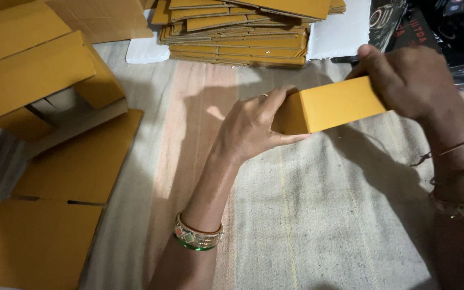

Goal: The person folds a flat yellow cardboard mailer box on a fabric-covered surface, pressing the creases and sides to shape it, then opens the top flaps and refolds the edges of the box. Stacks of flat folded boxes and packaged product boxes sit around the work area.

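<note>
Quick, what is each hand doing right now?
Left hand: closed on the near end of the yellow cardboard box.
Right hand: closed on the box's far end.

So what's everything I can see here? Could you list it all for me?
small box: one, yellow-orange cardboard, held up between both hands above the mat
flat cardboard stack: one pile, yellow-orange, top centre on the floor
folded cardboard boxes: several, yellow-orange, heaped along the left side
white sheet: one, white, under and beside the stack at the top
dark printed cartons: a few, black, top right corner
woven mat: one, pale beige with faint stripes, covering the floor
bangles: several, gold and green, on both wrists
left hand: gripping the box's left end
right hand: gripping the box's right end
</note>
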The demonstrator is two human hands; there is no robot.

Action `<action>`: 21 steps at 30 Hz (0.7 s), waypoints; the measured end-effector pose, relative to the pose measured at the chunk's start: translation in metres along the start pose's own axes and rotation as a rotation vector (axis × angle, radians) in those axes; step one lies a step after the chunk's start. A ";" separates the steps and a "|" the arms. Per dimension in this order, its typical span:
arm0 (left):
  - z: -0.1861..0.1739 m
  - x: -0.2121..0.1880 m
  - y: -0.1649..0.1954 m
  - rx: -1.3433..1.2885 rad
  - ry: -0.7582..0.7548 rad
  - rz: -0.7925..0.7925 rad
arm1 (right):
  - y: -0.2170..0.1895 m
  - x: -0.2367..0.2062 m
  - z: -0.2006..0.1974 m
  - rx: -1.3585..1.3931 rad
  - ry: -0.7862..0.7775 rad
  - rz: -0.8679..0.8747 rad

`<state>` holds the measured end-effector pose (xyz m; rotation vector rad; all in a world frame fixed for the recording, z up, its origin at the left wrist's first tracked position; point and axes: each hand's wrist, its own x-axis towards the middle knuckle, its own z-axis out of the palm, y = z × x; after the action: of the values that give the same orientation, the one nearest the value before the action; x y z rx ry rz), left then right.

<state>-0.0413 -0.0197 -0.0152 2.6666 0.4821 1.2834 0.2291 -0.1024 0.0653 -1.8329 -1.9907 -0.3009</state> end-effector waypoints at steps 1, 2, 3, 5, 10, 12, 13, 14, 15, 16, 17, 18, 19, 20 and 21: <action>0.001 0.000 -0.001 0.003 0.006 0.007 | 0.007 0.000 0.001 0.007 -0.004 0.027; 0.002 0.000 -0.001 0.005 0.012 0.013 | 0.012 -0.001 0.001 0.015 -0.009 0.055; 0.002 -0.001 -0.002 -0.005 0.013 0.014 | 0.015 -0.002 0.001 0.022 -0.014 0.083; 0.003 -0.001 -0.003 -0.023 0.014 0.018 | 0.016 -0.002 0.001 0.037 0.008 0.096; -0.001 -0.001 -0.004 -0.023 -0.005 -0.017 | -0.014 0.000 -0.006 -0.102 -0.033 0.084; -0.002 -0.001 -0.002 -0.028 0.002 -0.019 | -0.036 0.001 -0.005 0.085 -0.006 -0.011; -0.003 -0.002 -0.001 -0.029 0.009 -0.013 | -0.047 0.002 -0.004 0.083 -0.006 -0.050; -0.004 -0.002 0.000 -0.029 0.017 -0.007 | -0.058 0.002 -0.002 0.082 -0.007 -0.089; -0.004 -0.001 0.001 -0.023 -0.007 -0.017 | -0.068 0.001 -0.002 0.079 -0.008 -0.130; -0.005 0.000 0.002 -0.016 -0.031 -0.027 | -0.076 -0.002 -0.002 0.093 0.035 -0.189; -0.005 0.000 0.002 -0.010 -0.055 -0.036 | -0.082 -0.005 -0.003 0.108 0.078 -0.248; -0.006 0.000 0.003 -0.007 -0.055 -0.039 | -0.086 -0.007 -0.005 0.122 0.121 -0.310; -0.007 0.000 0.004 -0.004 -0.055 -0.040 | -0.089 -0.006 -0.007 0.114 0.113 -0.296; -0.007 0.000 0.004 0.000 -0.054 -0.041 | -0.090 -0.006 -0.007 0.106 0.106 -0.282; -0.007 0.000 0.004 0.002 -0.051 -0.037 | -0.090 -0.006 -0.008 0.098 0.098 -0.268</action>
<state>-0.0457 -0.0235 -0.0094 2.6717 0.5228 1.2026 0.1416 -0.1205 0.0805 -1.4642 -2.1421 -0.3582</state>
